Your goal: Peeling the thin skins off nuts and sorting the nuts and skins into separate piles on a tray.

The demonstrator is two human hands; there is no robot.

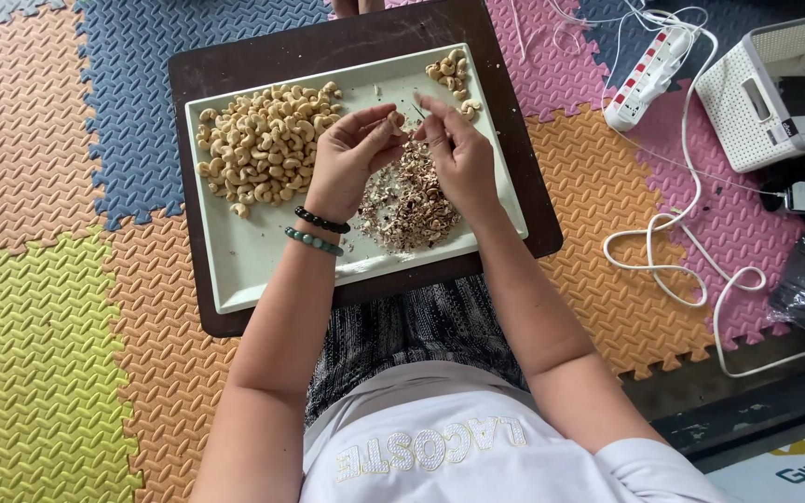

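1. Pinched between thumb and fingertips of the left hand [351, 158]: one pale cashew nut [397, 119], raised just above the tray.
2. Closed around a thin dark tool [418, 112] in the right hand [458, 154], the tip meeting the held nut; fingertips of both hands nearly touching over it.
3. Directly beneath the grip: a heap of brown shell scraps [409, 200], spread across the middle of the pale rectangular tray [253, 265], partly covered by both hands.
4. On the left wrist, just behind the grip: a black bead bracelet [320, 221] and a green bead bracelet [313, 242], side by side.
5. Left of the grip, on the same tray: a large pile of cashews [263, 144], close to the left hand but apart from the scraps.
6. Beyond the grip, at the far right corner of the tray: a small cluster of cashews [454, 79], near the right fingertips.
7. Under the tray: a dark brown board [235, 65], resting across the lap, patterned fabric visible at its near edge.
8. Around the board: a floor of interlocking foam mats [39, 168] in orange, blue, pink and yellow.
9. Well to the right of the grip: a white power strip [649, 79] with a looping white cable [673, 251], and farther out a white perforated box [775, 93] with a dark device beside it.
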